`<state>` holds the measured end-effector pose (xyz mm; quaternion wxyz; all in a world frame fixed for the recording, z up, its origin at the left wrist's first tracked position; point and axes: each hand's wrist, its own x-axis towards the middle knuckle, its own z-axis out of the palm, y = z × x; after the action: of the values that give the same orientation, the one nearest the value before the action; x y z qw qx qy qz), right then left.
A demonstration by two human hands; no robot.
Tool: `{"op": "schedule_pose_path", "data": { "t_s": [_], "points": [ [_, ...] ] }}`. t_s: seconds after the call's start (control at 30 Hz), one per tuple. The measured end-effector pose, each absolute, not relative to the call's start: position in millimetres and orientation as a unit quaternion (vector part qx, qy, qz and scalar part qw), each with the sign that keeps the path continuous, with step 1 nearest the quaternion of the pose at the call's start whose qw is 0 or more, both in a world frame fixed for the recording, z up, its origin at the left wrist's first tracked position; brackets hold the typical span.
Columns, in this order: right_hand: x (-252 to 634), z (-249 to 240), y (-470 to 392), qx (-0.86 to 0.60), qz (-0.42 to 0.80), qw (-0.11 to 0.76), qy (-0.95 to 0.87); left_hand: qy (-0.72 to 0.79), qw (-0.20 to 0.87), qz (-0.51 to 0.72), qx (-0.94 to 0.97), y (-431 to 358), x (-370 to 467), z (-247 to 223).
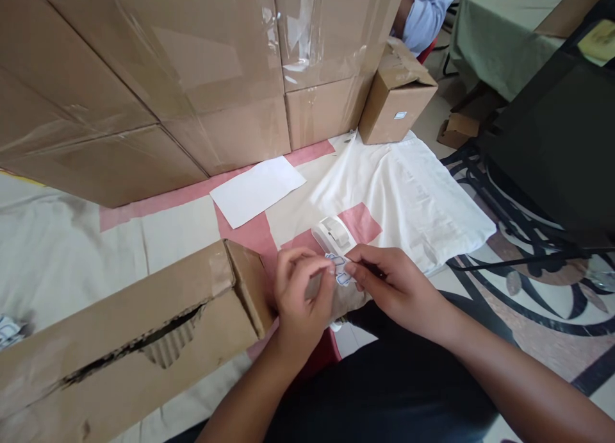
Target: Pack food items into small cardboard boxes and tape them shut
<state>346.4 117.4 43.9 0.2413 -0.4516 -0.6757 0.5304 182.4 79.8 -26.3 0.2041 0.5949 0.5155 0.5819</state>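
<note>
Small white stickers with blue borders (pixel 342 277) are between my hands, above the edge of the cloth-covered table. My right hand (pixel 396 277) pinches them between thumb and forefinger from the right. At their left edge, the thumb and forefinger of my left hand (pixel 303 292) come together in a pinch, with the other fingers curled. Just beyond the fingers lies a curled white strip (pixel 331 233) with a greyish middle. A blank white sheet of paper (pixel 258 190) rests flat farther back on the cloth.
Large taped cartons (pixel 216 58) form a wall along the back. A long torn cardboard box (pixel 158 340) lies at the left. A smaller box (pixel 396 97) with a label stands at the back right. Beyond it is a person's sleeve (pixel 425 20). A black chair (pixel 557 129) is at the right.
</note>
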Motion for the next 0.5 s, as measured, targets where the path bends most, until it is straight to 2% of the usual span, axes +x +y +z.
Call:
{"op": "schedule_pose_path", "data": {
  "t_s": [0.07, 0.2, 0.5],
  "points": [
    [346.8, 43.2, 117.1, -0.441, 0.535, 0.240, -0.679, 0.495, 0.170, 0.575, 0.629, 79.4, 180.0, -25.0],
    [348.0, 42.4, 116.2, -0.412, 0.533, 0.236, -0.700, 0.477, 0.183, 0.583, 0.632, 79.1, 177.0, -21.7],
    [350.9, 39.0, 116.6, -0.356, 0.445, 0.229, -0.789, 0.480, 0.190, 0.568, 0.641, 82.9, 179.8, -18.5]
  ]
}}
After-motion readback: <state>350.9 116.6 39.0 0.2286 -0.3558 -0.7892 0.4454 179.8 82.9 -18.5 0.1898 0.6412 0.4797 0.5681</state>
